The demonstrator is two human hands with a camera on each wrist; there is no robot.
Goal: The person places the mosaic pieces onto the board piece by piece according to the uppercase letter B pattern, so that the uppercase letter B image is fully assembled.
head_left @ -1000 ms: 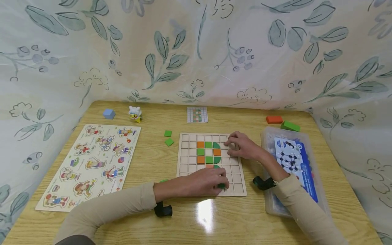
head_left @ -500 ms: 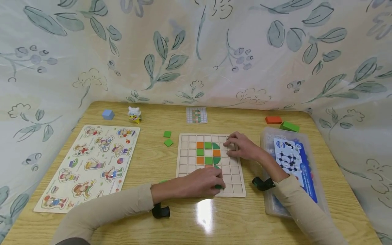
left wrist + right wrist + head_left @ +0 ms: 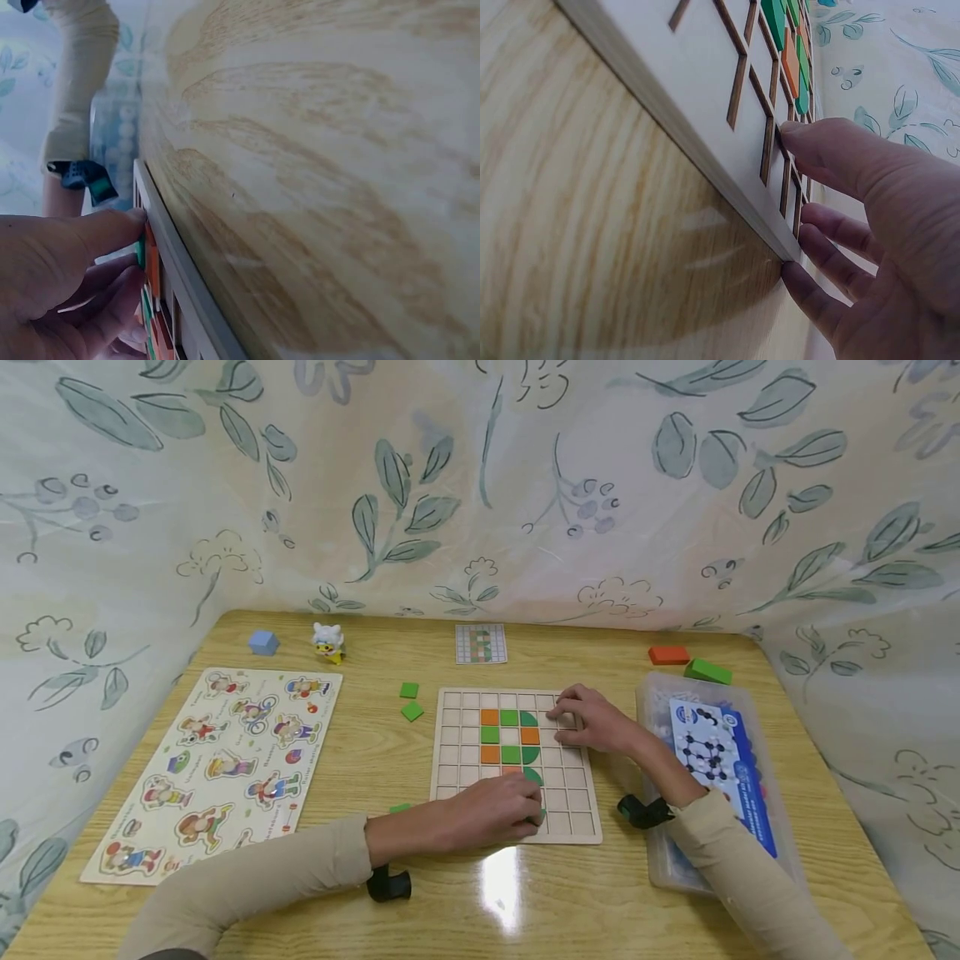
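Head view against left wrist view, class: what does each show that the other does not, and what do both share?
Only the head view shows the animal puzzle, pattern card, loose green squares and the right hand resting on the grid board. Only the left wrist view shows the left hand pinching a green tile edge-on. Both show board, table and clear bin.

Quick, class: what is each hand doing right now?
Left hand: pinches a green piece on the grid board.
Right hand: open, fingers resting on the board.
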